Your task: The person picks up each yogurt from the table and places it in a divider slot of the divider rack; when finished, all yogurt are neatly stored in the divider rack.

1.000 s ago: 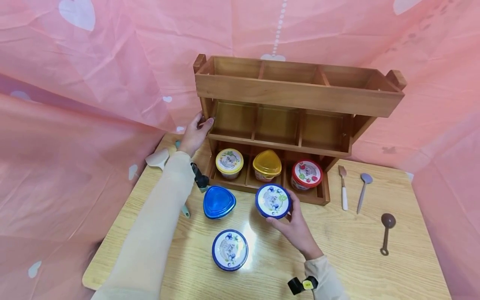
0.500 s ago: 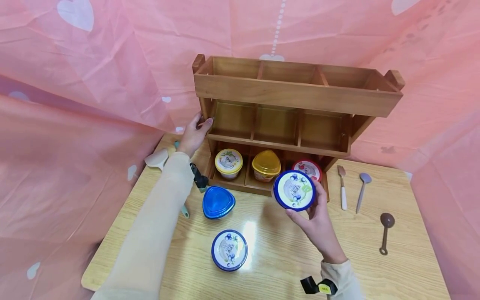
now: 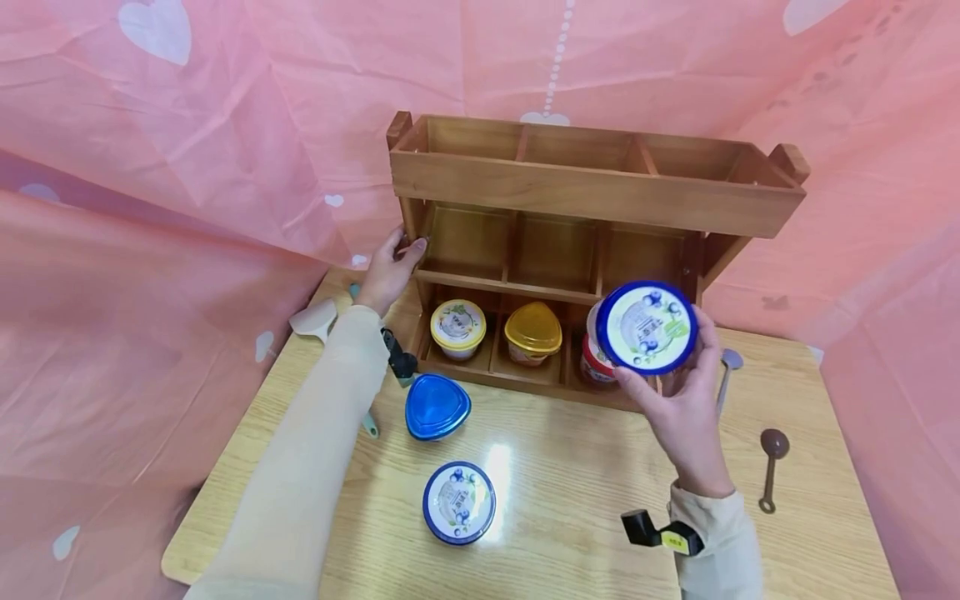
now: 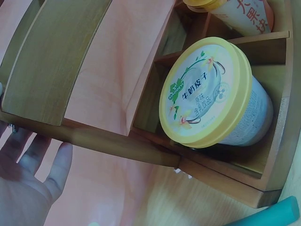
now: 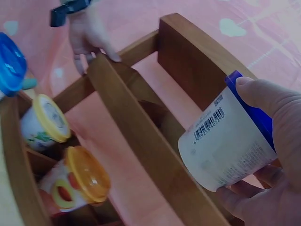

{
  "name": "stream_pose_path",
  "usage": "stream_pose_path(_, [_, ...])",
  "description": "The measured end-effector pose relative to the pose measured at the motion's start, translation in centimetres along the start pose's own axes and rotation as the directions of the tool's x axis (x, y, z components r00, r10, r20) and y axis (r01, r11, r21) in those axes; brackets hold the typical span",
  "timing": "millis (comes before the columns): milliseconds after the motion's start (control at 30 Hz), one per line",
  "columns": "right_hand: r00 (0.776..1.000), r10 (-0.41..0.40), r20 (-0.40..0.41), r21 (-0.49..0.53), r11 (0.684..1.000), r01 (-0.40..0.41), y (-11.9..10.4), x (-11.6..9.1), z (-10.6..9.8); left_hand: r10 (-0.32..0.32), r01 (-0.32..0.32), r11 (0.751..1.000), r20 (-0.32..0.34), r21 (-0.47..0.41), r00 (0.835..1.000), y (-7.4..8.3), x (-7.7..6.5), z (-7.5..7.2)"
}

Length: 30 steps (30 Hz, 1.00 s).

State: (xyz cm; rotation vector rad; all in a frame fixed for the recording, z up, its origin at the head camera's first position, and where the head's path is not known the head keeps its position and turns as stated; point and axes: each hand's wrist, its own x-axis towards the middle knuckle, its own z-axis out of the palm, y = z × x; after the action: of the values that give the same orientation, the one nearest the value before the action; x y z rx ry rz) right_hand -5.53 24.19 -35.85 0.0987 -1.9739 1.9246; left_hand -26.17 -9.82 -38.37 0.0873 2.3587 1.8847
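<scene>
My right hand [image 3: 686, 417] grips a round tub with a blue-rimmed blueberry lid [image 3: 647, 327], raised before the right end of the wooden shelf rack [image 3: 592, 192]. Its white side with a barcode shows in the right wrist view. At the rack's left end, my left hand [image 3: 390, 271] holds the side post, thumb in front and fingers behind. The bottom tier bears a yellow-lidded round tub [image 3: 458, 325], an amber-lidded cup [image 3: 533, 329] and a red tub [image 3: 596, 365], partly hidden by the held one. On the table are a blue-lidded triangular cup [image 3: 437, 407] and another blueberry-lidded tub [image 3: 459, 502].
Right of the rack lie a lavender spoon [image 3: 729, 361] and a brown spoon [image 3: 774, 446]. A white-headed spatula [image 3: 315, 318] and a teal-handled utensil [image 3: 370, 423] lie beside my left arm. A pink curtain [image 3: 300, 125] hangs behind the table.
My right hand has carried the blueberry-lidded tub rightward and up, from in front of the bottom tier to the middle tier's right end. The left hand stays on the post.
</scene>
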Motion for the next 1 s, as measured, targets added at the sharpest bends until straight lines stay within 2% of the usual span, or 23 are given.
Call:
stream_pose_path(133, [0.998, -0.038, -0.042, 0.001, 0.999, 0.038, -0.2, 1.7, -0.5, 0.008, -0.008, 1.0, -0.003, 0.004, 1.0, -0.3, 0.2, 0.0])
stream_pose_path(367, [0.996, 0.006, -0.091, -0.033, 0.999, -0.009, 0.2, 4.2, -1.3, -0.021, 0.021, 1.0, 0.018, -0.017, 1.0, 2.3, -1.7, 0.0])
stream_pose_path(533, [0.992, 0.038, -0.12, -0.061, 0.997, -0.045, 0.7, 5.5, -1.7, -0.029, 0.029, 1.0, 0.021, 0.004, 0.999, 2.9, -2.3, 0.0])
stream_pose_path(833, [0.987, 0.093, -0.132, -0.113, 0.988, -0.108, 1.5, 7.7, -1.8, -0.022, 0.022, 1.0, 0.016, -0.006, 1.0, 2.5, -2.0, 0.0])
stream_pose_path(1000, [0.988, 0.104, -0.111, -0.14, 0.983, -0.119, 2.0, 8.6, -2.0, 0.006, -0.006, 1.0, -0.008, -0.006, 1.0, 0.1, -0.2, 0.1])
